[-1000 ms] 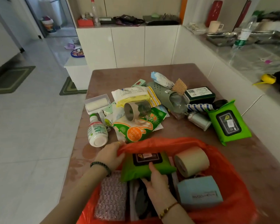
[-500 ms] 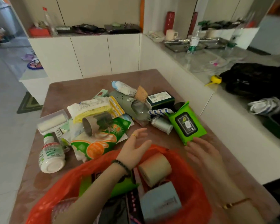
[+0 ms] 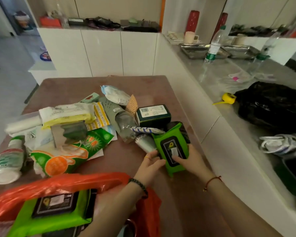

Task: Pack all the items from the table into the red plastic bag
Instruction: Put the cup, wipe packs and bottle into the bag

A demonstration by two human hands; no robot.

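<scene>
The red plastic bag (image 3: 61, 183) lies open at the bottom left, with a green wipes pack (image 3: 46, 219) inside it. A second green wipes pack (image 3: 173, 142) lies on the brown table (image 3: 120, 156) right of the pile. My right hand (image 3: 191, 159) grips its near right side, thumb on the black label. My left hand (image 3: 149, 165) touches its left edge, fingers around it. Left of the pack lies the pile: a dark green box (image 3: 153, 113), a clear bottle (image 3: 125, 124), a green-orange packet (image 3: 67, 154), a white bottle (image 3: 6, 163) and a yellow-white pack (image 3: 67, 113).
A white ledge runs along the table's right side, carrying a black bag (image 3: 272, 103), a yellow tape measure (image 3: 227, 97), a water bottle (image 3: 214, 45) and metal trays (image 3: 195, 50). White cabinets (image 3: 101, 52) stand behind the table. Floor lies to the left.
Both hands left the bag and reached forward and right to the green wipes pack on the table. They now hold it. My view swung right.
</scene>
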